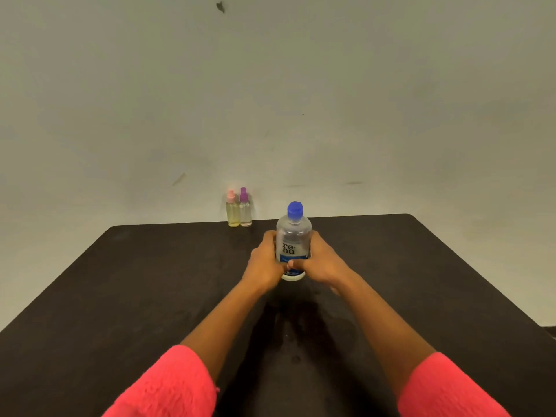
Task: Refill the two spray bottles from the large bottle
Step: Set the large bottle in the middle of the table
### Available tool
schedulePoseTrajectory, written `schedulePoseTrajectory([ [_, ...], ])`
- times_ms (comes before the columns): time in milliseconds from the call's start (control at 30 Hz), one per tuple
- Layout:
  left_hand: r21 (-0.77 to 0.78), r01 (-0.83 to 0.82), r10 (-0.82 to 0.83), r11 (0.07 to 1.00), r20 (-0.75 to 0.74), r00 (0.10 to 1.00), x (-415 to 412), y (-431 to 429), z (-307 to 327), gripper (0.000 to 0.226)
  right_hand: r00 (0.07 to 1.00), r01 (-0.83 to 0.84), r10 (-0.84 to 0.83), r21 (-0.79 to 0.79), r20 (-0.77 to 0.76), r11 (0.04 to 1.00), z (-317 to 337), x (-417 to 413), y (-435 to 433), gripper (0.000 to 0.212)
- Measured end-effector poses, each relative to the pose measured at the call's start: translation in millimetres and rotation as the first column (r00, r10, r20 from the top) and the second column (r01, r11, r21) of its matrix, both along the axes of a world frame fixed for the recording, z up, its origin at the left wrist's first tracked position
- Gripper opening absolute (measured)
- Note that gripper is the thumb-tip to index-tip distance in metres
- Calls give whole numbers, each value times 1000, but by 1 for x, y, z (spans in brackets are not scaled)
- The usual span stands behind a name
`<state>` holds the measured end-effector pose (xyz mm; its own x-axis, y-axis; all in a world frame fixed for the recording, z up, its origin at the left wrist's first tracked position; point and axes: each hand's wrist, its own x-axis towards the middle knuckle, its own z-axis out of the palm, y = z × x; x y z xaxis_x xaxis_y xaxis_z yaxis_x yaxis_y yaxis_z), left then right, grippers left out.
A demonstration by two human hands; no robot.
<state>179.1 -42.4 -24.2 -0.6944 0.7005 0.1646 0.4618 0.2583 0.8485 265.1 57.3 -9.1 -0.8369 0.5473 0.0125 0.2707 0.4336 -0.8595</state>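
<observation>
The large clear bottle (293, 236) with a blue cap and a blue-and-white label stands upright on the dark table (120, 296), cap on. My left hand (264, 261) grips its left side and my right hand (323, 260) grips its right side, with fingers wrapped around the lower label. Two small spray bottles stand side by side at the table's far edge, left of the large bottle: one with a pink top (232, 210) holding yellowish liquid, one with a purple top (245, 209) holding clear liquid. Both are apart from my hands.
A plain pale wall (301, 100) rises right behind the table's far edge. The table's rounded far corners lie at left and right. A few small wet spots show on the tabletop between my forearms.
</observation>
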Motion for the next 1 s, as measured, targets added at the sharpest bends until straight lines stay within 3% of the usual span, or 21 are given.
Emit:
schedulePoseTrajectory([
  [333, 122, -94, 78, 988, 129, 989, -70, 44, -28, 47, 998, 62, -62, 35, 9, 997, -20, -80, 39, 55],
  [1000, 239, -170, 153, 956, 89, 984, -141, 115, -50, 53, 987, 107, -100, 49, -127, 993, -40, -169, 95, 53],
])
